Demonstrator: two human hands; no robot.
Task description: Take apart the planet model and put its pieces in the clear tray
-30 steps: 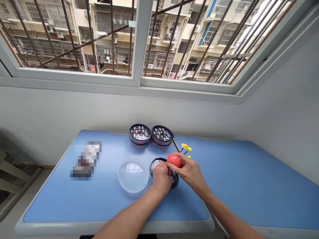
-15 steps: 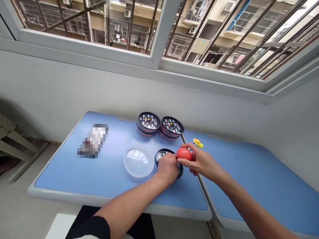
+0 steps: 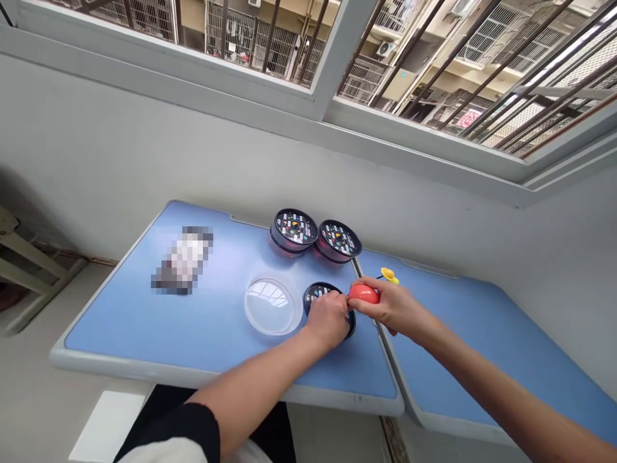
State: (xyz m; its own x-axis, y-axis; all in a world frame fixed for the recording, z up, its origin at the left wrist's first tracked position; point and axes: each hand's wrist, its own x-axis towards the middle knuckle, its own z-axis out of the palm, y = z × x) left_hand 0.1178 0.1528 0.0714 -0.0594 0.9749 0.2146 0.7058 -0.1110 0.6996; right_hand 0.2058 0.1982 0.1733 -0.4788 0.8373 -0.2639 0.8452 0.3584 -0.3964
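My right hand [image 3: 390,305] grips a glossy red rounded object [image 3: 364,294], whose exact kind I cannot tell. Against its left side rests my left hand [image 3: 328,316], fingers closed; what they pinch, if anything, is hidden. Below that hand lies a round black printed lid [image 3: 314,293], partly covered by it. A small yellow piece [image 3: 387,274] on a thin dark stem pokes out beyond my right hand; whether it joins the red object is hidden. Left of the black lid, a round clear plastic container or cover [image 3: 270,307] sits on the blue table [image 3: 193,334].
Toward the wall stand two round tubs, a left one [image 3: 293,233] and a right one [image 3: 338,242], with black printed lids. A blurred-out flat item [image 3: 186,260] lies at the left. A second blue table [image 3: 463,347] adjoins at the right, below the barred window.
The camera view has shifted slightly. My two hands stay together at the red object, with the right hand's fingers closed further around it.
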